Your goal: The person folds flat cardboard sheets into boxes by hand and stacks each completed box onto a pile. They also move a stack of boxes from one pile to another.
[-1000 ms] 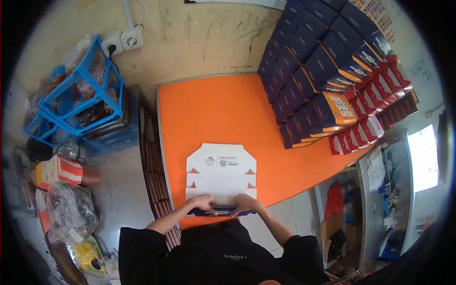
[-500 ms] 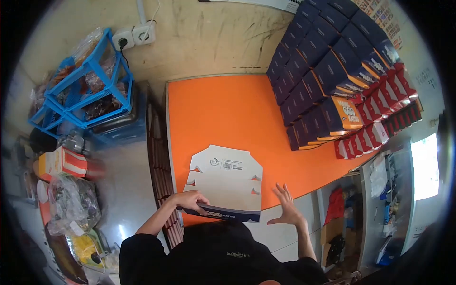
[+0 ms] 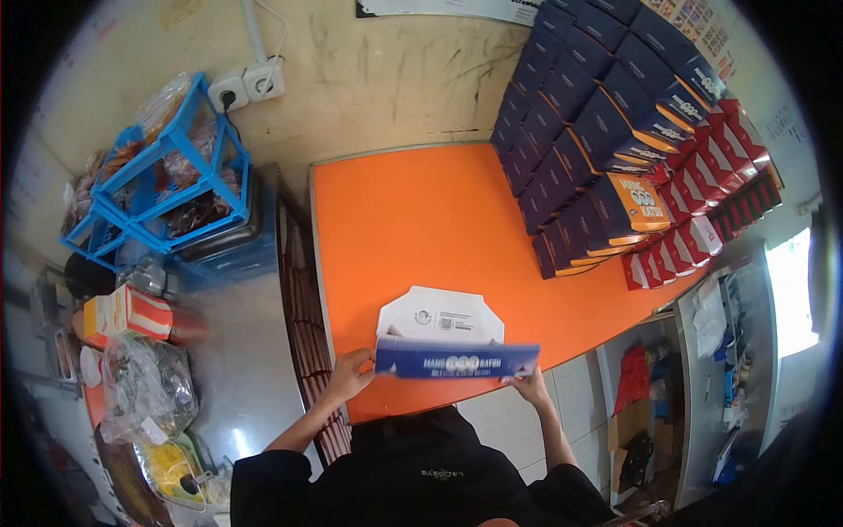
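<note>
A partly folded cardboard food box (image 3: 461, 362) is at the front of the orange table, its dark blue printed panel facing me. Behind that panel its pale inner flap (image 3: 443, 314) shows, with small printing and a square code. My left hand (image 3: 353, 373) is closed at the box's left end. At the right end, my right hand (image 3: 529, 385) grips the lower corner, with the fingers partly hidden behind the card. The inside of the box between the panel and the flap is mostly out of sight.
Tall stacks of dark blue boxes (image 3: 580, 132) and red boxes (image 3: 694, 193) stand on the orange table (image 3: 404, 220) at the back right. Left of it, a metal counter (image 3: 241, 334) carries a blue basket (image 3: 167, 198) and plastic bags (image 3: 149, 386). Shelves (image 3: 746, 351) stand at the right.
The blue front panel has been raised from the near edge and the box has shifted right. My right hand, open and apart before, now grips the right end; my left hand moved to the left end.
</note>
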{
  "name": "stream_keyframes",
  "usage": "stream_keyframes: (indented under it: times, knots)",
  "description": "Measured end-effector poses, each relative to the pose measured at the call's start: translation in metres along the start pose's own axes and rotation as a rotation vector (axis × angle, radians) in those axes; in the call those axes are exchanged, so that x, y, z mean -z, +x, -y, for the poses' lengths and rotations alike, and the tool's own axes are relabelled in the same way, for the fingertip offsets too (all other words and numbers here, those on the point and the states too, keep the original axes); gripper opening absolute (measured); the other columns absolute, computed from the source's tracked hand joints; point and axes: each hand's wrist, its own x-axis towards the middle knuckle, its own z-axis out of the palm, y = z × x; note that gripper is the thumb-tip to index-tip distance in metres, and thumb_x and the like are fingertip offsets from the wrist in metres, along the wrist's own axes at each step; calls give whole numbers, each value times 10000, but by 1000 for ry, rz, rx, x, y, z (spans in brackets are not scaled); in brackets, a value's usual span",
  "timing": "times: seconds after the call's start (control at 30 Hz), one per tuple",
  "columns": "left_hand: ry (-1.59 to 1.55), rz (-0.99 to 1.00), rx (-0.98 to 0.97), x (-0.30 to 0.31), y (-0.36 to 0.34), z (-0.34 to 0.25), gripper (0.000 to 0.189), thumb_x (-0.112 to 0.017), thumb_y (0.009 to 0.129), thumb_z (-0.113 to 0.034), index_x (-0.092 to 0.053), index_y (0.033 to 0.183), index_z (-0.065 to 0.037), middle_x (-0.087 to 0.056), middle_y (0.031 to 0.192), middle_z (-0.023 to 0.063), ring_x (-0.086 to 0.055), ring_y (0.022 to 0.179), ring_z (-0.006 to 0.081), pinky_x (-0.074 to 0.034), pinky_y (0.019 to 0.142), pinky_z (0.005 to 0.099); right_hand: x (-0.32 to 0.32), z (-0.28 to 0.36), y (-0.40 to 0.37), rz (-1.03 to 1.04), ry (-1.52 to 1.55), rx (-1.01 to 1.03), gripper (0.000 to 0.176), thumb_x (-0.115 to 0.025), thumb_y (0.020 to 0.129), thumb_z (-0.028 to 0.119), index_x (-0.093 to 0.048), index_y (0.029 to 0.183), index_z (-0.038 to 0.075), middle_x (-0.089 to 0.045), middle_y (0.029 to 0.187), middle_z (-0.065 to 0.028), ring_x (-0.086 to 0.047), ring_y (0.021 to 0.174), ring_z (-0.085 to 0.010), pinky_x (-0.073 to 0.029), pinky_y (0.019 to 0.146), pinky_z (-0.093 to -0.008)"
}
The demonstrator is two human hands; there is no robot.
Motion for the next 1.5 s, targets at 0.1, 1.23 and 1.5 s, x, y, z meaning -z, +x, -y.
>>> stream_keyframes:
  times: [0.1, 1.23, 1.5]
  knots:
    - [284, -95, 282, -32, 21, 14, 343, -724, 701, -302, -542, 792, -26, -589, 635, 84, -591, 591, 239, -449, 538, 329, -18, -14, 34, -192, 94, -107, 603, -805, 626, 192, -479, 1088, -19, -605, 943, -96, -597, 875, -222, -476, 765, -359]
    - [430, 193, -442, -90, -30, -28, 246, -652, 721, -217, -622, 896, -45, -513, 1144, 174, -436, 1160, 321, -396, 923, 427, -111, 46, -22, -70, -829, 542, 231, -623, 617, 83, -623, 836, 156, -622, 887, 27, -590, 833, -147, -448, 698, -321]
    - [596, 170, -448, -92, -25, -18, 157, -551, 715, -69, -596, 863, -43, -580, 976, 78, -536, 1036, 238, -505, 770, 322, -82, 5, -28, 169, -840, 570, 380, -694, 641, 147, -596, 1007, 118, -562, 1065, -50, -528, 1052, -249, -443, 829, -368]
